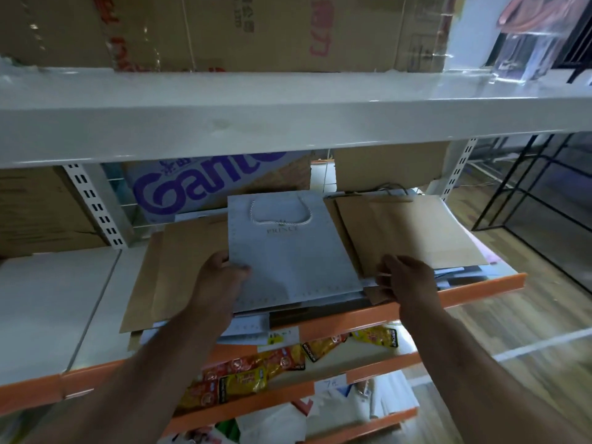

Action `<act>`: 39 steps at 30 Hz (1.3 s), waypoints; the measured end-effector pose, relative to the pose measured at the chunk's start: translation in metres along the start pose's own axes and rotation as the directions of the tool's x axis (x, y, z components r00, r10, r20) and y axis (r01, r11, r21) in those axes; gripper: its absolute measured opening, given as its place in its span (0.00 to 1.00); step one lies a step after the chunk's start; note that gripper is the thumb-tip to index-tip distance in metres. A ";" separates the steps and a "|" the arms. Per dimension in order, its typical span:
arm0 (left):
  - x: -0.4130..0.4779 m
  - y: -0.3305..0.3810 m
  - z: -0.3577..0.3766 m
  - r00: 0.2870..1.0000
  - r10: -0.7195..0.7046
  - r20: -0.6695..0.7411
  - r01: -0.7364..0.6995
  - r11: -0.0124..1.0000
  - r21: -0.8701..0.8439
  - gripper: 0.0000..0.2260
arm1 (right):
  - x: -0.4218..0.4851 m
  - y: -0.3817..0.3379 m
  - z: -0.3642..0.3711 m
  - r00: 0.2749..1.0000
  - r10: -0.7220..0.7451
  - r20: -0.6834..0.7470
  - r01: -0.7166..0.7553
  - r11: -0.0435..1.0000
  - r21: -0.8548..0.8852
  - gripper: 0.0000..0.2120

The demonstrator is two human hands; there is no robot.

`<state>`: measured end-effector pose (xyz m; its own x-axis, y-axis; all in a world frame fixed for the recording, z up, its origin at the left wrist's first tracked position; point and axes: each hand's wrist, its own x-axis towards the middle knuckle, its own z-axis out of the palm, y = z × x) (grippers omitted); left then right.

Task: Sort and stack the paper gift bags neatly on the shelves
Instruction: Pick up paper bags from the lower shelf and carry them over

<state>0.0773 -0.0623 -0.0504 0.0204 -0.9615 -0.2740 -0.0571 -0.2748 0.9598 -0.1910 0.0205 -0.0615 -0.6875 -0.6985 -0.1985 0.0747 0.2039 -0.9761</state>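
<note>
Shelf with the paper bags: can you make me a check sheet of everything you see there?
Surface: white shelf with an orange front edge; bags overhang it.
Job's things: white gift bag lies flat on top, between the left brown bags and right brown bags.
Clutter: snack packets on the shelf below.
Hands: left hand grips the white gift bag's left edge; right hand pinches the right brown bags' near corner.
Cables: nothing seen.
Surroundings: cardboard boxes behind and above; black wire rack at the right.
</note>
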 end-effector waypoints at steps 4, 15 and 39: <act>-0.007 -0.001 0.035 1.000 0.008 -0.017 -0.007 0.999 0.034 0.15 | 0.041 0.005 -0.056 0.979 -0.085 -0.184 0.050 0.981 -0.189 0.05; -0.027 -0.003 0.133 0.999 0.027 0.025 -0.028 1.000 0.014 0.15 | 0.120 0.006 -0.151 0.977 0.009 -0.214 -0.093 0.918 -0.386 0.39; -0.034 -0.016 0.140 0.997 -0.002 -0.076 0.004 1.000 0.015 0.13 | 0.138 -0.001 -0.146 0.974 0.125 -0.187 -0.182 0.926 -0.330 0.18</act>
<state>-0.0618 -0.0261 -0.0651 0.0965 -0.9578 -0.2709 -0.0723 -0.2782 0.9578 -0.3913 0.0236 -0.0753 -0.7959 -0.5267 -0.2985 -0.0442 0.5423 -0.8390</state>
